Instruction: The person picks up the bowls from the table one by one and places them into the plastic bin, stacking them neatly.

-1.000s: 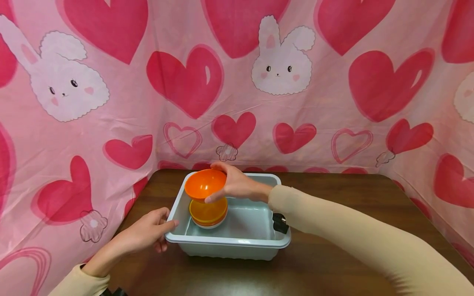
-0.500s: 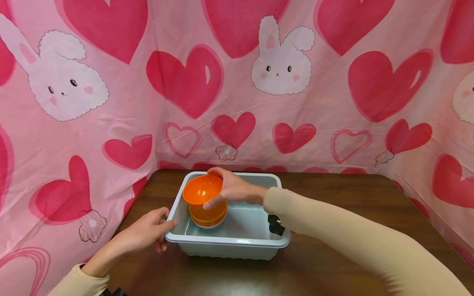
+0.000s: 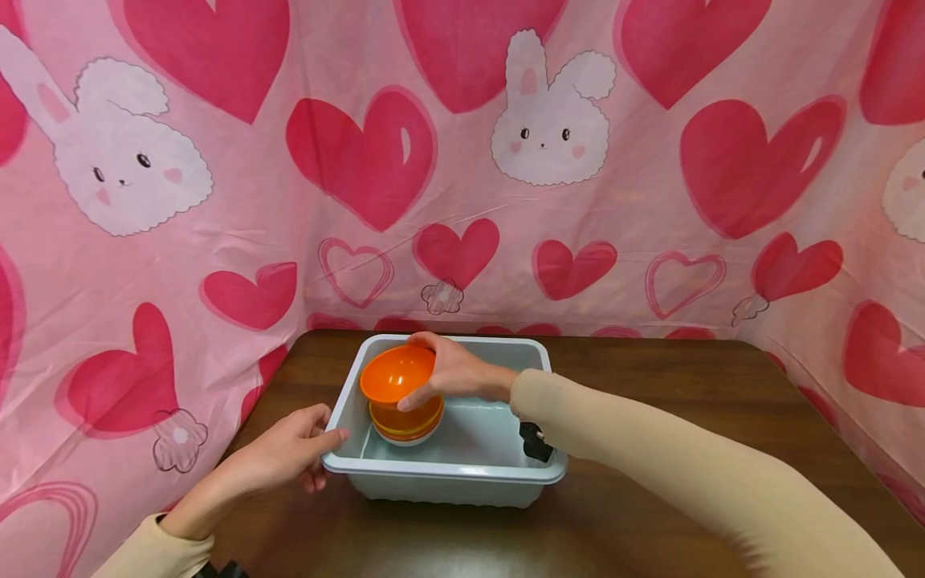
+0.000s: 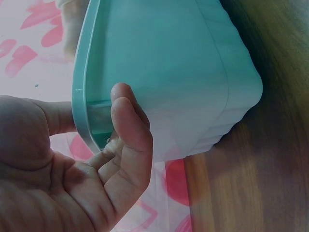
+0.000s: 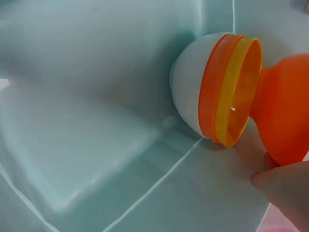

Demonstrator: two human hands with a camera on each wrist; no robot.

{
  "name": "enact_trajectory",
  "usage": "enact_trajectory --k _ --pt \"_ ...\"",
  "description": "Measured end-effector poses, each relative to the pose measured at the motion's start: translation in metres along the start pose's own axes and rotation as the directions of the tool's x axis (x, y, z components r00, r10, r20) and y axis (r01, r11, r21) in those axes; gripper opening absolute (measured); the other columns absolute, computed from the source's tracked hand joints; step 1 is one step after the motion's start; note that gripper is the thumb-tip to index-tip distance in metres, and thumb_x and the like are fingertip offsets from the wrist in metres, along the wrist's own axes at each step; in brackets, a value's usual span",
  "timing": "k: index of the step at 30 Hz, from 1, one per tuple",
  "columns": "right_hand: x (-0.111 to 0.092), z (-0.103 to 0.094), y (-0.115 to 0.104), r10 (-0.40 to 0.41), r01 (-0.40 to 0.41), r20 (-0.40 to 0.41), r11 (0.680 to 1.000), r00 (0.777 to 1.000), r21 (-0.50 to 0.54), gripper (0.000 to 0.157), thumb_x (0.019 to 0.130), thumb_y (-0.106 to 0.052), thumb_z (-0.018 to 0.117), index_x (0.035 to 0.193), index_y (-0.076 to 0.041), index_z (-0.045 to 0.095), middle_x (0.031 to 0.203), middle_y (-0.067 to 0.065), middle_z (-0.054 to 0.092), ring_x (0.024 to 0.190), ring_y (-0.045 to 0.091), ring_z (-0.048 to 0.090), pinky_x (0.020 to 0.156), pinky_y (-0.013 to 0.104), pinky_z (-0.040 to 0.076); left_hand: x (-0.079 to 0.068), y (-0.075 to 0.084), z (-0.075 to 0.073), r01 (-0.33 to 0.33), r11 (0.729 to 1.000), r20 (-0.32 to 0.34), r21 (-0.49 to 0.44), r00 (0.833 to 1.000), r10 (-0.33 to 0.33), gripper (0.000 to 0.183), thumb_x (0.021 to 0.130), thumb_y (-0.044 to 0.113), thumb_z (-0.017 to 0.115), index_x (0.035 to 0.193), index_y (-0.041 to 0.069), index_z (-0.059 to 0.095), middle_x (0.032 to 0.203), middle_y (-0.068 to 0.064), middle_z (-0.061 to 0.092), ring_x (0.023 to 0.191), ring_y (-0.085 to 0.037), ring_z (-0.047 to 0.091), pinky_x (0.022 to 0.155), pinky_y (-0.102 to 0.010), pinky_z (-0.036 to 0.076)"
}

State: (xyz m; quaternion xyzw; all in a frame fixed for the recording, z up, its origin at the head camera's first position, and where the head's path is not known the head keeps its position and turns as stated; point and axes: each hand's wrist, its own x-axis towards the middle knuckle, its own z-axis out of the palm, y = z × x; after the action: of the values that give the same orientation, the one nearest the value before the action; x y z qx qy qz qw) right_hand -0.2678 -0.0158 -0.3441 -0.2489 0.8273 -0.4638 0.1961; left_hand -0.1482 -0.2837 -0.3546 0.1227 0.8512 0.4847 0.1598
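Observation:
My right hand (image 3: 451,371) grips an orange bowl (image 3: 396,376) by its side, thumb at the near edge and fingers at the far rim. Directly beneath it, a nested stack of bowls (image 3: 405,424) stands in the left part of a pale grey-blue basin (image 3: 491,472). In the right wrist view the stack shows a white bowl (image 5: 190,82) outermost, then an orange rim, then a yellow bowl (image 5: 227,96) on top; the held orange bowl (image 5: 287,108) overlaps its mouth. My left hand (image 3: 292,449) holds the basin's left front corner, thumb over the rim, fingers curled beneath it in the left wrist view.
The basin rests on a dark brown wooden table (image 3: 650,417). Pink cloth (image 3: 462,193) with hearts and rabbits hangs behind the table and along both sides. A black device (image 3: 535,441) sits at the right wrist, over the basin's right side.
My right hand has lowered the orange bowl towards the stack, first drifting slightly left, then slightly back right. The left hand and the basin stay in place.

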Motion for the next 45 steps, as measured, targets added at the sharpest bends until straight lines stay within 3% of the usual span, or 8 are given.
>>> enact_trajectory --k 11,22,37,45 --pt "0.001 0.003 0.003 -0.017 0.017 -0.001 1.0 1.0 0.005 0.1 0.073 -0.028 0.094 0.156 -0.01 0.042 0.14 0.001 0.057 0.125 0.022 0.054 0.112 0.046 0.046 0.001 0.001 -0.001 0.002 1.0 0.002 0.008 1.0 -0.002 0.018 0.105 0.013 0.062 0.103 -0.001 0.052 0.069 -0.011 0.062 0.056 -0.029 0.065 0.052 -0.042 0.061" --pt "0.003 0.009 0.01 0.018 -0.018 -0.005 1.0 1.0 -0.026 0.101 0.07 -0.029 0.096 0.156 -0.014 0.044 0.145 0.001 0.055 0.129 0.022 0.051 0.115 0.048 0.043 0.001 0.0 0.0 0.003 1.0 -0.003 -0.01 1.0 -0.003 0.017 0.105 0.012 0.062 0.102 -0.001 0.051 0.069 -0.012 0.063 0.056 -0.029 0.065 0.051 -0.04 0.06" --pt "-0.001 0.012 0.013 0.03 -0.031 -0.01 0.999 0.999 -0.043 0.102 0.071 -0.031 0.095 0.156 -0.012 0.043 0.145 0.004 0.055 0.128 0.025 0.051 0.114 0.049 0.043 0.0 0.0 0.001 0.007 1.0 -0.001 -0.008 1.0 -0.007 0.018 0.105 0.013 0.062 0.104 -0.001 0.051 0.069 -0.011 0.063 0.057 -0.029 0.065 0.052 -0.04 0.061" --pt "-0.003 0.013 0.012 0.065 -0.066 -0.024 0.995 0.998 -0.073 0.097 0.07 -0.033 0.095 0.153 -0.017 0.047 0.138 0.004 0.052 0.129 0.026 0.04 0.108 0.049 0.047 -0.001 0.0 0.001 0.005 1.0 -0.008 0.001 1.0 -0.005 0.018 0.105 0.013 0.062 0.105 -0.002 0.051 0.069 -0.012 0.063 0.056 -0.029 0.065 0.052 -0.041 0.061"
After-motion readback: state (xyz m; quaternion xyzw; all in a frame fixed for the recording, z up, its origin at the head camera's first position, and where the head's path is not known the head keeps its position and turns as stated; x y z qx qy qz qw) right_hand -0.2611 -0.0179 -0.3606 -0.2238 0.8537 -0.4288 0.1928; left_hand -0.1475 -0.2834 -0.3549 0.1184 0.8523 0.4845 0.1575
